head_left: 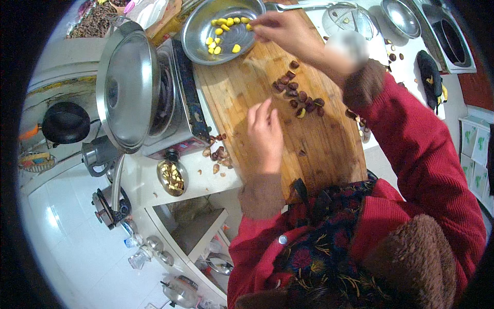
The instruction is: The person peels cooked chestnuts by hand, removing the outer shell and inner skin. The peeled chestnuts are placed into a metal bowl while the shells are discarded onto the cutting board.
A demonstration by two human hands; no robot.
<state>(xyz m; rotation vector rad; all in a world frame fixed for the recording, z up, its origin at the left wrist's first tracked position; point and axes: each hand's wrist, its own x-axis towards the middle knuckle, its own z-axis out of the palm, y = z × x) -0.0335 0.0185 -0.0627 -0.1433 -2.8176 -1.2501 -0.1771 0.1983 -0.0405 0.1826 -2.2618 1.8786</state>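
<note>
My right hand [283,34] reaches over the near right rim of a stainless-steel bowl [231,36], with a yellow peeled chestnut [249,27] at its fingertips. Several more yellow kernels [219,31] lie scattered inside that bowl. My left hand [266,131] is over the wooden cutting board [247,81], its fingers a little apart and nothing visible in them. Between and to the right of my hands, a loose cluster of dark brown chestnuts [303,95] rests on the board. One chestnut in the cluster shows yellow flesh [301,112].
Left of the board stands a stove [181,116] bearing a large lidded pan [129,89]. Shell scraps [219,156] and a metal dish of cut pieces [171,177] lie near it. On the right are a mesh strainer [345,17], a metal bowl [401,17] and black cloth-like item [428,75].
</note>
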